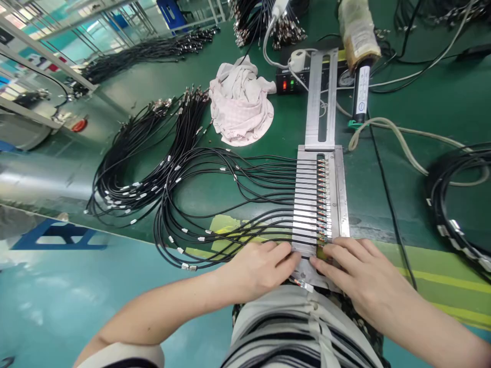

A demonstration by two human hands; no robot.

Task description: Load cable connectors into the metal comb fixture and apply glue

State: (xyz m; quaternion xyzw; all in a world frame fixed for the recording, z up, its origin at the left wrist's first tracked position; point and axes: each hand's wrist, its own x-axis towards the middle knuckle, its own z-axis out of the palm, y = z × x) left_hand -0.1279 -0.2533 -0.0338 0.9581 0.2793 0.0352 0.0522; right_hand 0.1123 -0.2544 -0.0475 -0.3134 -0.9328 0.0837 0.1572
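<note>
A metal fixture plate [303, 217] lies on the green bench, with several black cables [264, 176] laid side by side across it. Their connector ends [324, 189] line up in a row along its slot. At the plate's near end my left hand [264, 266] pinches a short stretch of black cable, its fingers bent together. My right hand [356, 271] rests on the plate's right edge, thumb and fingers closed at the same cable's end by the slot; the fingertips partly hide that end. Below the plate, a loose connector [305, 285] hangs near my lap.
A large cable bundle [126, 179] lies left, beside a crumpled pink cloth [243, 102]. Behind the plate stand a black power box [289, 82] with lit switches and a taped tool [358, 41]. Coiled cables [441, 199] sit at right; a blue stool [57, 237] stands below the bench.
</note>
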